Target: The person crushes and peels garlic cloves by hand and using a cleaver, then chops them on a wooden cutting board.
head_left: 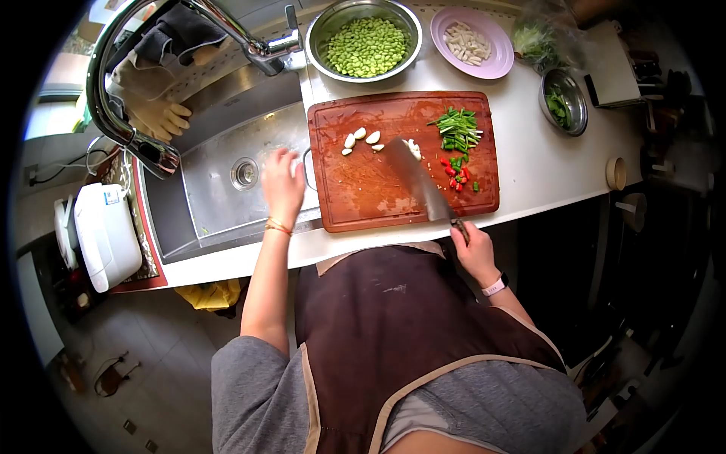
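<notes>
Shows smooth-looking metal on the wide grey knife blade (pixel 417 180) and glossy metal on the curved silver faucet (pixel 97 83); looks like shiny, wet wood on the reddish-brown rectangular cutting board (pixel 363 193), and like matt cloth on the brown apron (pixel 378 325).

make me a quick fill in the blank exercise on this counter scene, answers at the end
The right hand holds a ____.
The left hand and the drain appear over the ____ area.
The beans are in a metal ____.
The garlic lies on the brown ____.

Missing words: knife; sink; bowl; board.
</notes>
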